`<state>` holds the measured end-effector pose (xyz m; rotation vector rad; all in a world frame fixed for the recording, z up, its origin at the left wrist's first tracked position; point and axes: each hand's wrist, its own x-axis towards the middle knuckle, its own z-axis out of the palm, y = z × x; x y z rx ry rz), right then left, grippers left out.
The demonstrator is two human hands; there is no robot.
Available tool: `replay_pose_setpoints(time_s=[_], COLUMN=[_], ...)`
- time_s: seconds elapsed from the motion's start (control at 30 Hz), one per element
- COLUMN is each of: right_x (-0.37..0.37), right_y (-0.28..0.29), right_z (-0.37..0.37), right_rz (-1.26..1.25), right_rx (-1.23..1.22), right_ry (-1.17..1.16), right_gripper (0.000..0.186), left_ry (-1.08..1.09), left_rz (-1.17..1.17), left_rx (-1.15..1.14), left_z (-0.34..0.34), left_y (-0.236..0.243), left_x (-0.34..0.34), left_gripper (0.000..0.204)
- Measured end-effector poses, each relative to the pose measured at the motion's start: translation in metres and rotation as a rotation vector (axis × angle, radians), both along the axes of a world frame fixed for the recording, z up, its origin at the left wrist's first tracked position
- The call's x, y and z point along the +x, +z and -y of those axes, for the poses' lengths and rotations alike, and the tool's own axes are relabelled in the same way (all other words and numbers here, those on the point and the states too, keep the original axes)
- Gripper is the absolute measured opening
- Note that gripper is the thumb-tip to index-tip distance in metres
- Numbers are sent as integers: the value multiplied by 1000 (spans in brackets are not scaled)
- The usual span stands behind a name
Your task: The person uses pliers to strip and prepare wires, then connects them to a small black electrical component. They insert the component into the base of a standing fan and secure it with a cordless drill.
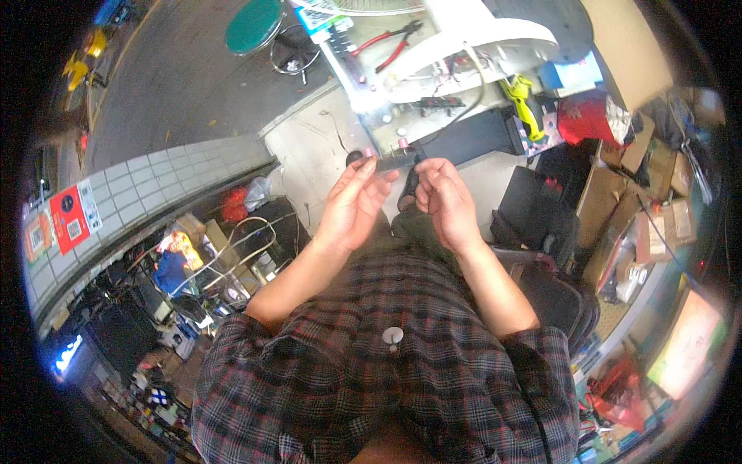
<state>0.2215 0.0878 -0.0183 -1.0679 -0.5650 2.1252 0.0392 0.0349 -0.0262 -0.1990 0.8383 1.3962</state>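
In front of my torso, a small dark, flat, strip-like piece (396,162) spans the space between my hands; its exact kind is unclear. My left hand (352,203) pinches its left end between thumb and fingers, palm partly turned up. My right hand (450,203) has its fingers curled and pressed together at the right end, where a narrow dark part stands upright. What sits inside the right fingers is hidden. Just beyond the hands is the near edge of a cluttered workbench (359,99).
On the bench lie red-handled pliers (396,45), a white curved housing (483,39) with a cable, and a yellow-green tool (524,108). A green round stool (253,27) stands far left. Cardboard boxes (657,232) crowd the right; tangled cables (243,240) and parts fill the left.
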Motion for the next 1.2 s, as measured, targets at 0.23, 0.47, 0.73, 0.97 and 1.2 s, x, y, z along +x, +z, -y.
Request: replay_pose_setpoints(time_s=[0.23, 0.47, 0.73, 0.97, 1.2], right_x=[43, 81, 100, 103, 112], right_y=[-14, -26, -38, -76, -89], right_z=[0, -19, -41, -55, -56], right_rz=[285, 156, 209, 90, 36], right_rx=[158, 81, 206, 202, 151], right_ry=[-42, -167, -251, -339, -395], right_gripper=[21, 23, 23, 20, 24], left_ry=[-169, -376, -474, -526, -568], left_rz=[-25, -138, -218, -282, -351], left_rx=[-26, 13, -10, 12, 0], left_z=[-20, -48, -78, -98, -105], left_y=[3, 0, -12, -30, -47], left_x=[57, 90, 119, 131, 136], left_gripper=[21, 28, 35, 37, 38])
